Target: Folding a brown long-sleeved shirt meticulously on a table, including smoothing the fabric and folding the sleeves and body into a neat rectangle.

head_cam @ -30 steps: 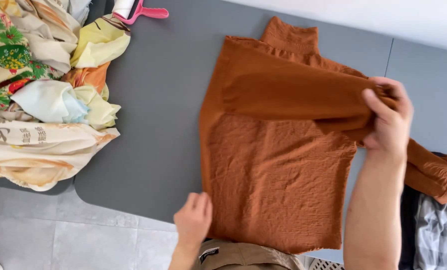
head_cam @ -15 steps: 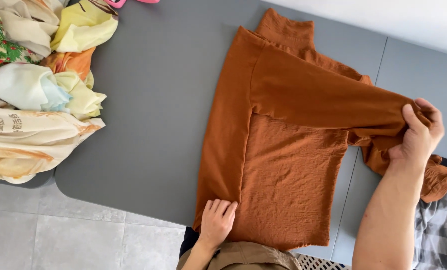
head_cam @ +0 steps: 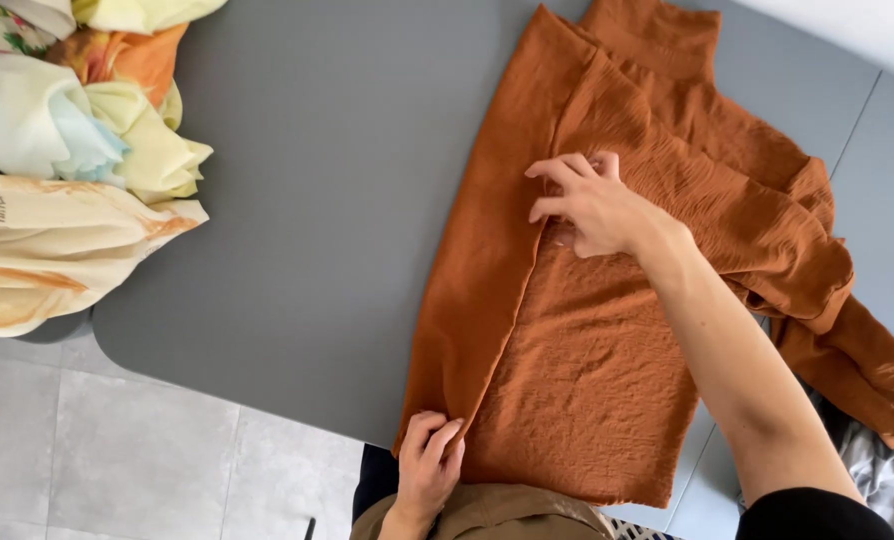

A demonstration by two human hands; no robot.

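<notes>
My left hand (head_cam: 429, 462) pinches the near hem of the rust-orange crinkled-fabric sweater (head_cam: 587, 380) to anchor its folded edge, while my right hand (head_cam: 589, 205) presses open-fingered on its middle, flattening the fold.

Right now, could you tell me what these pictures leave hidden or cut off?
Head view only:
- Orange top: its long sleeve runs off the right edge; the hem lies under the left hand.
- Cloth under the right hand: covered by its palm.
- Pile of light clothes: cut by the left and top edges.
</notes>
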